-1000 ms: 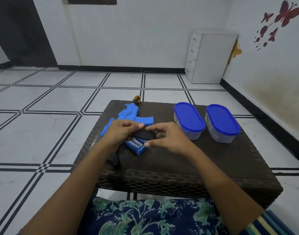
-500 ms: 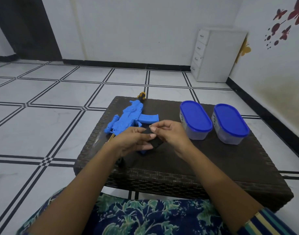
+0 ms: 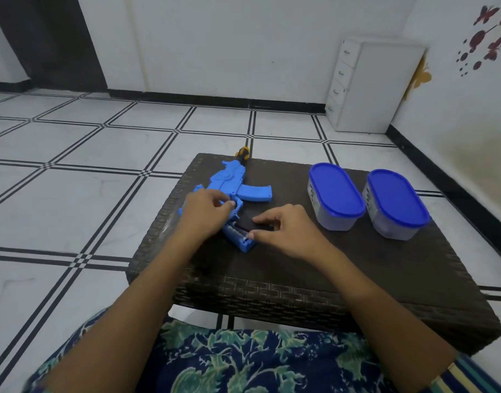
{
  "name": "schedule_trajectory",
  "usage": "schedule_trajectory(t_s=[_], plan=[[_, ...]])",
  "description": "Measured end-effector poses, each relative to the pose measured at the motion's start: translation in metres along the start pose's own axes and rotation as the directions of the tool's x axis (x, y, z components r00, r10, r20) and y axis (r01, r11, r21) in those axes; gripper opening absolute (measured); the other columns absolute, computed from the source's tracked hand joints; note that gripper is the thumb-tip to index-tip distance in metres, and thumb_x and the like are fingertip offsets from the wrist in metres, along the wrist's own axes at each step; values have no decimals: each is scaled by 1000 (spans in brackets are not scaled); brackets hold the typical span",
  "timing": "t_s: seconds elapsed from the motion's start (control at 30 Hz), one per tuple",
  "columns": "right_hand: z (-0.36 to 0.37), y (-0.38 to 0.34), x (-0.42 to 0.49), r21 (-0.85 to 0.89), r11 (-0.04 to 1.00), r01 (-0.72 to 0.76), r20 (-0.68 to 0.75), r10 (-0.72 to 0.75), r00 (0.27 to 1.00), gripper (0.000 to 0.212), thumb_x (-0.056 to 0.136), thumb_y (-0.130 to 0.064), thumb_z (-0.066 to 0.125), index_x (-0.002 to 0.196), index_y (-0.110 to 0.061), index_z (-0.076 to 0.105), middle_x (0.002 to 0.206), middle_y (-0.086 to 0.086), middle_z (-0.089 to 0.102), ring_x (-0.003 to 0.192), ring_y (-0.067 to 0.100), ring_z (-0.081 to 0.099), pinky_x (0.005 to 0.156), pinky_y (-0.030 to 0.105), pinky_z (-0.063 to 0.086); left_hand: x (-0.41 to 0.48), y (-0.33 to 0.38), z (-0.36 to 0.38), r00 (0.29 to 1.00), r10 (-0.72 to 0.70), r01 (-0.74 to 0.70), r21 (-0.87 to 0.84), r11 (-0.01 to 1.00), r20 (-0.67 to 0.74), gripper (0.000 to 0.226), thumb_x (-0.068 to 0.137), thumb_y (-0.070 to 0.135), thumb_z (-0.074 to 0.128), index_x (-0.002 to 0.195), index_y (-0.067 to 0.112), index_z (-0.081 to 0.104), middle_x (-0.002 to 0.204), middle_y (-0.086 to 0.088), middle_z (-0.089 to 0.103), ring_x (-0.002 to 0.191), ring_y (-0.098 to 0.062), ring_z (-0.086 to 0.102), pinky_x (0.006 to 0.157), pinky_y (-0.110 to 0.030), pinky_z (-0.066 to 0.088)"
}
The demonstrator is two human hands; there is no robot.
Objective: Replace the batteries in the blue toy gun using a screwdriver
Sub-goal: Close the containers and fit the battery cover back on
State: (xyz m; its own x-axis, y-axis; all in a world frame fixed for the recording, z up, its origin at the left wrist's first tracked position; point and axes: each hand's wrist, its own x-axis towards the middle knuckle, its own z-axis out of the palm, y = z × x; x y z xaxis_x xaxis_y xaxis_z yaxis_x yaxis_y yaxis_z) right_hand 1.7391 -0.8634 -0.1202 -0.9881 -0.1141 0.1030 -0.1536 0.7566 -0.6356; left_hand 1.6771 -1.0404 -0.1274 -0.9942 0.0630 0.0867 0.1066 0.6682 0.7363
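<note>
The left hand [image 3: 206, 211] is down on the blue toy gun [image 3: 232, 191], fingers curled, thumb and forefinger pinched together at the body just behind the magazine. The right hand [image 3: 283, 228] sits low at the grip end, fingers partly curled and pressing a small black cover [image 3: 253, 224]; whether it truly grips that piece or only rests on it, the view does not settle. Beneath the fingertips the battery compartment [image 3: 239, 236] lies open, silvery battery ends showing inside.

The gun lies flat on the dark woven bench [image 3: 357, 265], toward the bench's 10 o'clock, muzzle pointing to 12. Just past the muzzle, at the far edge, a yellow-and-black screwdriver handle [image 3: 242, 152] pokes out, partly hidden by the gun. Out at 2 o'clock from the hands stand two clear tubs with blue lids, one near [image 3: 335, 191] and one farther right [image 3: 395, 201], side by side, close but not touching, well apart from the gun.

Both forearms reach in from 6 o'clock, bare, converging over the gun; the left wrist is bent inward, the right lies flatter. A white drawer unit [image 3: 374, 86] stands against the wall at 1 o'clock, on the tiled floor [image 3: 73, 180].
</note>
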Motion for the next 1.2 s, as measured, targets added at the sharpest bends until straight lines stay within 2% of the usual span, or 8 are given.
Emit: schedule_trajectory(t_s=[0.1,0.27,0.37,0.5,0.8,0.9,1.0,1.2], plan=[[1,-2,-1,-67,998,11,37,-9,999,39,83,-33,75,117,-14,71,111,-1,71,92,6,61,72,12,43,10,-20,-14,993,112,-117,300,947,34,25,83,35,66,105,24,71,113,-3,60,110,-25,56,92,-40,46],[7,-11,1,-211,977,1,43,8,999,31,86,-34,70,111,-15,73,104,3,61,89,18,60,78,34,51,12,-26,-12,957,113,-183,253,950,268,52,81,49,67,127,26,60,144,-3,43,136,-27,33,112,-44,27],[12,-19,2,-270,963,11,77,10,997,31,92,-36,64,110,-11,71,101,4,50,93,23,56,78,36,48,8,-22,-5,941,64,-182,335,925,334,63,82,54,63,139,32,48,157,-4,22,145,-27,13,117,-47,13],[13,-24,5,-343,939,12,115,29,993,33,94,-38,61,113,-13,69,99,3,44,97,23,55,74,30,38,9,-18,-9,936,48,-163,310,937,349,60,83,49,64,138,33,48,159,-3,19,145,-30,7,116,-46,9],[27,-30,14,-356,934,-32,141,88,986,33,94,-34,62,120,-15,67,104,5,37,95,26,54,79,37,46,6,-15,-7,954,45,-138,300,944,297,62,79,51,68,136,32,51,157,0,23,145,-27,12,116,-44,12],[15,-23,14,-298,954,-42,223,112,968,45,92,-31,66,134,-19,59,112,3,38,105,27,55,88,36,46,5,-11,-8,957,36,-119,275,954,288,65,76,48,72,135,30,52,157,1,25,145,-26,11,116,-44,13],[10,-16,13,-253,967,-10,276,82,958,51,92,-29,67,139,-17,53,116,4,40,102,22,53,86,32,42,5,-11,-9,954,35,-122,280,952,297,66,75,49,72,135,31,52,157,1,25,145,-27,11,116,-45,13],[6,-17,17,-322,944,74,320,35,947,22,91,-31,65,99,-11,70,90,0,39,88,25,53,76,39,46,10,-15,-9,950,38,-134,293,947,310,58,79,49,69,133,35,53,157,1,24,146,-28,10,117,-47,12]])
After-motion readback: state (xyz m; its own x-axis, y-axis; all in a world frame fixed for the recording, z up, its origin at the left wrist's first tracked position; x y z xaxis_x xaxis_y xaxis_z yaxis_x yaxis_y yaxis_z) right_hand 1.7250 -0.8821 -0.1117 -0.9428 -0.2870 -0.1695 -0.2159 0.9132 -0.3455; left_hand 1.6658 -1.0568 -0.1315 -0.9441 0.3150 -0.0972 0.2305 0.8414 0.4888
